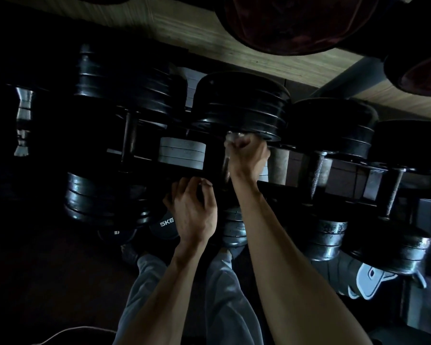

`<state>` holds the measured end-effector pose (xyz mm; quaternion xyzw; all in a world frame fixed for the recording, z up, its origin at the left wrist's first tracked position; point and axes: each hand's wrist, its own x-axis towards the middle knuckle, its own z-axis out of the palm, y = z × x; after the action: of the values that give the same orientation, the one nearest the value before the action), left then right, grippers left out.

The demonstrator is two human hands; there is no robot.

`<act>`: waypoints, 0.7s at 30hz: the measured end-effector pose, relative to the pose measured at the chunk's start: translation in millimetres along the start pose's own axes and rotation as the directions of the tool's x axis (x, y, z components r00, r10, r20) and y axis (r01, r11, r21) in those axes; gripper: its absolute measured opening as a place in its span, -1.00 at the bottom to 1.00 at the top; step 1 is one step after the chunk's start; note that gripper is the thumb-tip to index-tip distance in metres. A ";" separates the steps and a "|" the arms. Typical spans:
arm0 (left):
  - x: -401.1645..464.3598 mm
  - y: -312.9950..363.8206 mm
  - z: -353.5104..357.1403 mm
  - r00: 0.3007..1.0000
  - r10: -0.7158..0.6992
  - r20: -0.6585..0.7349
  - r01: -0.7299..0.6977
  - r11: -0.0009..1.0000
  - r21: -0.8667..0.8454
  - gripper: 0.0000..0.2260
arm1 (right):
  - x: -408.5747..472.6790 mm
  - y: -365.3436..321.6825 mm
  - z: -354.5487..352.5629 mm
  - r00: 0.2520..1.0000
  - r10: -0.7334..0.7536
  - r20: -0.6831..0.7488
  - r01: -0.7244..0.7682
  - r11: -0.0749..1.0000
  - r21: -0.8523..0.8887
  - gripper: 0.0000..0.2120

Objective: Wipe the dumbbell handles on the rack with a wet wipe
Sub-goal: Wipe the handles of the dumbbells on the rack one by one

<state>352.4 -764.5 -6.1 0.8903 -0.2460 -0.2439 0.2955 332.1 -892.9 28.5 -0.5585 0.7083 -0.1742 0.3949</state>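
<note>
A dark rack [279, 188] carries several black dumbbells side by side. My right hand [248, 153] is curled round the handle of the middle dumbbell [241, 105], just under its far black plates, and a bit of pale wet wipe [232, 138] shows at my fingers. The handle itself is hidden by that hand. My left hand [194, 210] rests with curled fingers on the rack's front edge beside the near end of the same dumbbell; whether it grips anything is not clear in the dim light.
More dumbbells sit to the left [125, 135] and to the right [319, 168], the right ones with bare knurled handles. A plate marked 5KG [166, 224] lies below. Red-brown round objects [296, 23] hang at the top. My grey trouser legs are underneath.
</note>
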 end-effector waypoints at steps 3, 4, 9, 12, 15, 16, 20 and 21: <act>-0.6 1.1 -1.6 1.000 -0.006 0.010 0.006 1.000 -0.004 -0.66 | -3.8 9.5 5.0 0.999 0.016 -0.029 -0.016 1.000 -0.021 -0.68; -0.4 1.9 -2.2 1.000 -0.006 0.008 0.006 1.000 -0.010 -0.67 | -9.2 15.8 4.5 0.999 0.046 0.001 -0.046 0.997 -0.055 -0.65; -1.0 1.7 -1.5 1.000 -0.004 0.004 0.004 1.000 -0.015 -0.70 | -13.2 20.4 5.8 0.998 0.039 0.049 -0.035 0.997 -0.074 -0.85; 0.9 -0.7 -0.2 1.000 -0.004 0.001 0.004 1.000 -0.007 -0.69 | -2.4 9.3 9.5 0.997 0.036 -0.067 -0.036 0.999 0.011 -0.93; 0.9 -1.1 0.9 1.000 -0.007 0.016 0.007 1.000 0.001 -0.69 | -12.1 21.4 13.0 0.997 0.049 -0.060 -0.051 0.998 -0.037 -0.83; 0.4 -0.1 0.6 1.000 -0.008 0.014 0.008 1.000 -0.002 -0.69 | -16.9 24.1 12.1 0.997 0.064 -0.038 -0.066 0.996 -0.054 -0.79; 0.4 -2.0 1.3 1.000 -0.008 0.000 0.008 1.000 -0.008 -0.72 | -7.8 17.2 7.6 0.999 0.038 -0.017 -0.039 0.998 -0.050 -0.86; 0.9 -2.1 1.6 1.000 -0.008 0.001 0.008 1.000 -0.005 -0.71 | -3.1 14.0 8.3 0.999 0.026 -0.031 -0.027 0.999 -0.040 -0.91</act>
<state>352.8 -764.2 -8.9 0.8904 -0.2420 -0.2462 0.2966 329.4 -884.0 14.8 -0.5541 0.7250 -0.1630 0.3752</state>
